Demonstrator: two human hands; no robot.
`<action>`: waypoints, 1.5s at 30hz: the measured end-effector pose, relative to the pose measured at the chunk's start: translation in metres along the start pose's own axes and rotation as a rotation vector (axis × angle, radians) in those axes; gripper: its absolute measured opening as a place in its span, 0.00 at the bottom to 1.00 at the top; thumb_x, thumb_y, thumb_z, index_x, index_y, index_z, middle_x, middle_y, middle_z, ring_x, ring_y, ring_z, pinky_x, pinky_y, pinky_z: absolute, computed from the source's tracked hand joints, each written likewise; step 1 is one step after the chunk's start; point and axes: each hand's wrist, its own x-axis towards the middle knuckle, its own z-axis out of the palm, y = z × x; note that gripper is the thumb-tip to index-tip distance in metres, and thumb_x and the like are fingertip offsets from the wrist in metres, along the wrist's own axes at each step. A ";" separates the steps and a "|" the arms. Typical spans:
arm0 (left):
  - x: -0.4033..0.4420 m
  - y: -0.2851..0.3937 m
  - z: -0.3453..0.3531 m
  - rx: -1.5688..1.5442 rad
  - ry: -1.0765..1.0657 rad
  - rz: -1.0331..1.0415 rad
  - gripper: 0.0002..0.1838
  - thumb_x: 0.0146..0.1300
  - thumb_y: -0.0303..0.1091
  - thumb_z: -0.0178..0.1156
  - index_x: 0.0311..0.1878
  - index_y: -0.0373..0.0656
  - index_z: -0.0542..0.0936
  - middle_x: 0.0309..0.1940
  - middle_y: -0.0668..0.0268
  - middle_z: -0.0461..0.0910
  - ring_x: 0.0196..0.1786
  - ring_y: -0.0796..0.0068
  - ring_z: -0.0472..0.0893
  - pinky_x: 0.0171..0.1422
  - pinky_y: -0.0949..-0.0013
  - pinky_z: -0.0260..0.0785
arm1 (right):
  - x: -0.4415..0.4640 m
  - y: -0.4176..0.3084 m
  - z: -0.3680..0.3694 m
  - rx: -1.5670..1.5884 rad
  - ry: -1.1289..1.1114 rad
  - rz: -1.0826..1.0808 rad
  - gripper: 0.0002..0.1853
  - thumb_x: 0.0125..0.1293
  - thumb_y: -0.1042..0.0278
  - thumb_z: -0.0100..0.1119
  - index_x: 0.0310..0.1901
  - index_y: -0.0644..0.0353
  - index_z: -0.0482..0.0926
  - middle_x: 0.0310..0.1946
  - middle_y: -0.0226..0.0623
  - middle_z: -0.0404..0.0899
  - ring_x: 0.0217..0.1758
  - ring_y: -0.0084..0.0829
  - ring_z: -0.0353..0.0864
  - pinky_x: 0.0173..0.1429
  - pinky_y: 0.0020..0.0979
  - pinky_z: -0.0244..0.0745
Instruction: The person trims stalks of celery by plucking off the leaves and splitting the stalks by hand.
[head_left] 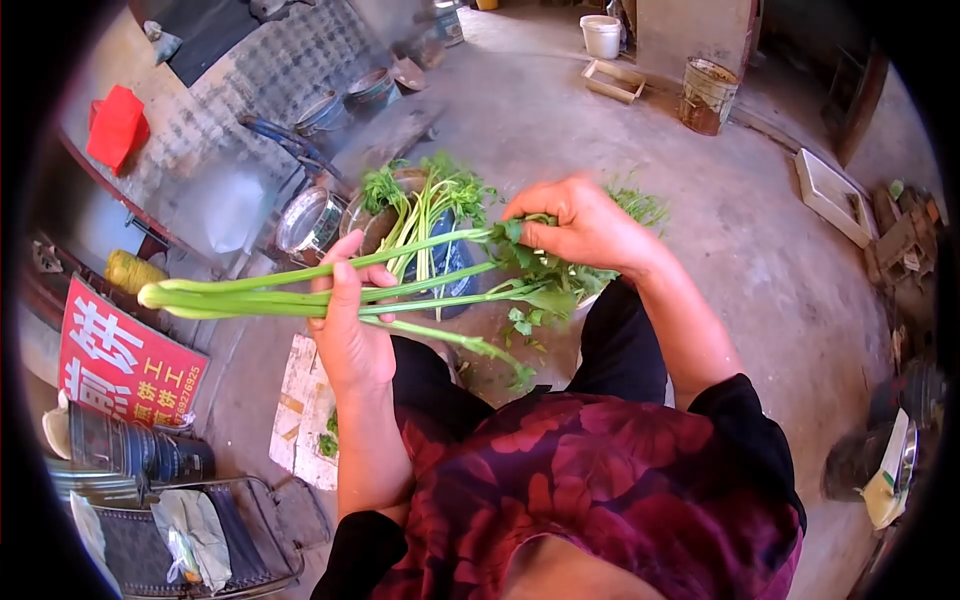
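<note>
A bunch of long green celery stalks (250, 300) lies across the view, its pale root end at the left and its leaves at the right. My left hand (352, 325) is wrapped round the stalks near their lower part. My right hand (572, 222) pinches the dark green leaves (530, 262) at the top of the bunch. One thinner stalk (440, 336) hangs below the others. Behind the bunch, more celery (425, 215) with leafy tops rests on a dark blue container (455, 262) beside a round brown one.
A metal pot (308, 222) stands left of the celery pile. The red sign (130, 355) and a black chair (250, 530) are at the left. A rusty bucket (708, 95), a wooden box (613, 82) and a white bucket (601, 37) stand at the back right.
</note>
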 end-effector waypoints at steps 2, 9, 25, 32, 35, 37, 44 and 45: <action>0.000 -0.002 0.000 -0.011 -0.010 -0.014 0.14 0.61 0.40 0.51 0.42 0.37 0.73 0.21 0.66 0.73 0.24 0.81 0.70 0.26 0.81 0.60 | -0.001 0.006 0.002 0.128 -0.054 0.054 0.08 0.53 0.74 0.55 0.36 0.66 0.76 0.26 0.39 0.76 0.29 0.26 0.75 0.36 0.26 0.70; 0.003 -0.008 -0.009 0.041 0.021 0.041 0.13 0.61 0.37 0.51 0.40 0.36 0.73 0.21 0.65 0.74 0.28 0.77 0.72 0.37 0.74 0.63 | 0.004 0.010 -0.027 -0.061 0.426 0.038 0.08 0.58 0.69 0.54 0.36 0.63 0.76 0.22 0.30 0.76 0.26 0.20 0.72 0.31 0.25 0.67; 0.006 -0.008 -0.016 -0.118 -0.345 0.065 0.17 0.62 0.37 0.50 0.50 0.38 0.70 0.32 0.54 0.77 0.24 0.75 0.70 0.36 0.70 0.63 | -0.012 -0.027 0.002 -0.190 0.395 -0.008 0.10 0.53 0.61 0.58 0.32 0.59 0.76 0.24 0.43 0.75 0.28 0.43 0.75 0.32 0.35 0.69; 0.007 -0.005 -0.021 -0.094 -0.374 0.113 0.17 0.62 0.37 0.50 0.51 0.40 0.70 0.33 0.53 0.77 0.23 0.76 0.69 0.34 0.71 0.61 | -0.010 0.019 0.006 -0.096 0.423 0.220 0.10 0.58 0.65 0.53 0.37 0.62 0.77 0.22 0.38 0.76 0.25 0.34 0.74 0.32 0.31 0.69; 0.009 -0.007 -0.025 -0.079 -0.418 0.144 0.17 0.61 0.38 0.51 0.50 0.39 0.70 0.33 0.53 0.77 0.23 0.76 0.69 0.33 0.71 0.61 | -0.016 0.024 -0.003 0.462 0.393 0.315 0.09 0.61 0.67 0.52 0.36 0.64 0.77 0.23 0.24 0.74 0.25 0.15 0.66 0.30 0.20 0.65; 0.009 -0.006 -0.027 -0.065 -0.424 0.158 0.17 0.61 0.38 0.52 0.49 0.39 0.71 0.32 0.53 0.77 0.24 0.75 0.69 0.31 0.72 0.61 | -0.021 0.024 -0.015 0.488 0.483 0.231 0.09 0.61 0.67 0.53 0.35 0.63 0.78 0.24 0.24 0.75 0.24 0.14 0.66 0.29 0.19 0.64; 0.017 0.001 -0.030 0.001 -0.589 0.156 0.15 0.59 0.40 0.54 0.41 0.37 0.74 0.24 0.55 0.74 0.22 0.73 0.69 0.27 0.75 0.60 | -0.010 -0.016 -0.032 0.253 0.038 -0.038 0.16 0.53 0.64 0.62 0.43 0.62 0.77 0.33 0.27 0.77 0.30 0.16 0.69 0.39 0.21 0.66; 0.019 0.001 -0.023 -0.023 -0.633 0.190 0.14 0.59 0.40 0.54 0.39 0.37 0.75 0.22 0.55 0.74 0.21 0.73 0.69 0.25 0.75 0.58 | -0.005 -0.017 -0.031 0.269 -0.107 0.053 0.18 0.52 0.63 0.63 0.44 0.61 0.77 0.34 0.27 0.77 0.30 0.16 0.68 0.39 0.21 0.66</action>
